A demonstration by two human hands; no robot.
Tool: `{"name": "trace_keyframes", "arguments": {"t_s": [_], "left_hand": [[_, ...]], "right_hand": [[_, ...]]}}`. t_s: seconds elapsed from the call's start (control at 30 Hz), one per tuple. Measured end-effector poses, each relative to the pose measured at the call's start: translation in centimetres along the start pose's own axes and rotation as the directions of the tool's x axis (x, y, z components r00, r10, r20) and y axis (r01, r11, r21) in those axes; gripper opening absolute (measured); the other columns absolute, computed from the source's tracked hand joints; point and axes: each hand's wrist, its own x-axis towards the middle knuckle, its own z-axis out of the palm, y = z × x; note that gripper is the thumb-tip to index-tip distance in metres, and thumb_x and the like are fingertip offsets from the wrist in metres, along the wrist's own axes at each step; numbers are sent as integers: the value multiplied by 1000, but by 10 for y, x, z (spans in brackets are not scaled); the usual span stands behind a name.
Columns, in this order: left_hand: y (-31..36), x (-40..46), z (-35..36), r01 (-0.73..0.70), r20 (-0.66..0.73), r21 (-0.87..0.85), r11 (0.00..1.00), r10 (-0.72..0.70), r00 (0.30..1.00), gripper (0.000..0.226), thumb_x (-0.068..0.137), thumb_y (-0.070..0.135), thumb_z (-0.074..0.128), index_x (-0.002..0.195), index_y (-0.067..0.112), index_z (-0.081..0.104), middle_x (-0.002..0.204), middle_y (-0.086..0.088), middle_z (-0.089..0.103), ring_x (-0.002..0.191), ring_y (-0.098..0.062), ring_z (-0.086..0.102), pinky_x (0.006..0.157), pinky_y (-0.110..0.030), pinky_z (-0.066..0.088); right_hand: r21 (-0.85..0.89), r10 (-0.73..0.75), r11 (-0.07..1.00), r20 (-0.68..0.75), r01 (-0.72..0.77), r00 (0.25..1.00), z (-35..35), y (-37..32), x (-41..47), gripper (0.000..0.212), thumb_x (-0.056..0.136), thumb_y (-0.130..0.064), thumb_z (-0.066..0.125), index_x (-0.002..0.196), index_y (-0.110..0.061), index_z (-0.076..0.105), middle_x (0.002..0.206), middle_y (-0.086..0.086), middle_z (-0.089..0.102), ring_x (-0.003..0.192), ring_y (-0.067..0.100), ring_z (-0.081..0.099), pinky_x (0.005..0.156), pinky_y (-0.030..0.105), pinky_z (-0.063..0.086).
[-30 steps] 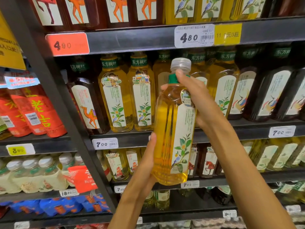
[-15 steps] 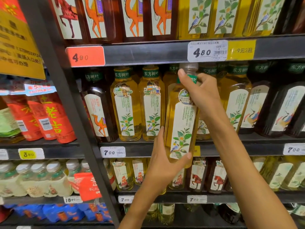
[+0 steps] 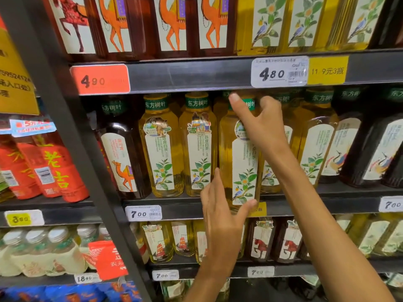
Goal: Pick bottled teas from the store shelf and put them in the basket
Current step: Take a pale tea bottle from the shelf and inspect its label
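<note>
Bottled tea (image 3: pixel 238 162), pale yellow with a white leaf-and-bird label and a green neck band, stands upright at the centre of the frame, at the front edge of the middle shelf (image 3: pixel 196 209). Right hand (image 3: pixel 259 120) curls around the bottle's neck and shoulder from the right, index finger pointing up past the green band. Left hand (image 3: pixel 220 212) wraps the bottle's base from below, thumb across the bottom of the label and fingers behind. Two matching yellow tea bottles (image 3: pixel 181 144) stand just beside it on the left, then a dark camel-label bottle (image 3: pixel 122 153). Price tags reading 4.80 (image 3: pixel 279 71) and 7.00 (image 3: pixel 143 213) sit on the shelf rails. Red bottles (image 3: pixel 43 168) fill the left edge.
</note>
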Motion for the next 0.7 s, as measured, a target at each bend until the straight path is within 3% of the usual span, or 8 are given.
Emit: {"name": "trace_keyframes", "arguments": {"t_s": [0.07, 0.13, 0.2, 0.33, 0.4, 0.5, 0.63, 0.7], "left_hand": [[-4, 1, 4, -36, -111, 135, 990, 51, 992, 86, 78, 53, 68, 148, 24, 28, 128, 8, 33, 117, -5, 38, 95, -29, 45], [-8, 8, 3, -61, -171, 270, 961, 110, 979, 85, 74, 57, 69, 142, 15, 41, 109, 7, 41, 96, -2, 42, 75, -17, 44], [-9, 11, 3, -95, -189, 363, 927, 173, 967, 82, 72, 60, 66, 135, 10, 50, 101, 3, 49, 88, -3, 47, 66, -14, 43], [-8, 12, 9, -51, -238, 316, 947, 132, 962, 73, 72, 59, 68, 123, 8, 53, 100, 1, 52, 88, -12, 55, 67, -25, 55], [-11, 12, 13, -51, -271, 317, 947, 142, 952, 66, 72, 53, 74, 114, 6, 55, 96, -2, 53, 84, -15, 57, 64, -28, 56], [-10, 14, 17, -52, -284, 368, 929, 166, 944, 65, 71, 49, 75, 110, 0, 58, 93, -7, 56, 81, -18, 60, 64, -27, 56], [-7, 10, 24, -42, -272, 395, 918, 160, 949, 66, 76, 43, 73, 118, -5, 57, 102, -13, 57, 90, -20, 64, 72, -29, 58], [-9, 5, 24, -52, -244, 419, 906, 168, 955, 64, 78, 29, 77, 125, -7, 54, 110, -17, 58, 98, -24, 63, 77, -31, 58]], "right_hand": [[-13, -19, 1000, -4, 19, 1000, -1, 5, -2, 36, 88, -45, 61, 73, -14, 51, 65, -4, 53, 57, 2, 48, 52, 19, 38], [-17, -32, 999, -26, 32, 999, 2, 7, -3, 33, 89, -43, 61, 78, -13, 53, 70, -5, 57, 61, 4, 52, 54, 18, 40], [-58, -82, 995, -63, 78, 995, 4, 6, -6, 31, 92, -41, 58, 82, -12, 54, 72, -4, 57, 65, 5, 53, 59, 19, 40], [-273, -254, 938, -122, 214, 960, -3, 16, -16, 39, 93, -34, 57, 100, 4, 56, 89, 16, 60, 82, 27, 54, 71, 26, 39], [-437, -336, 857, -70, 274, 939, -10, 24, -26, 45, 91, -36, 59, 110, 5, 58, 101, 18, 61, 98, 31, 54, 88, 28, 38], [-639, -417, 694, 20, 333, 909, -18, 40, -37, 54, 89, -45, 55, 117, 0, 62, 114, 14, 65, 119, 34, 53, 110, 48, 29], [-643, -403, 697, 15, 317, 915, -18, 45, -40, 54, 89, -46, 54, 121, -3, 61, 118, 11, 65, 123, 34, 51, 111, 50, 25], [-658, -405, 689, -1, 304, 915, -14, 45, -39, 53, 89, -45, 53, 119, -3, 62, 115, 11, 67, 122, 36, 51, 110, 49, 24]]}}
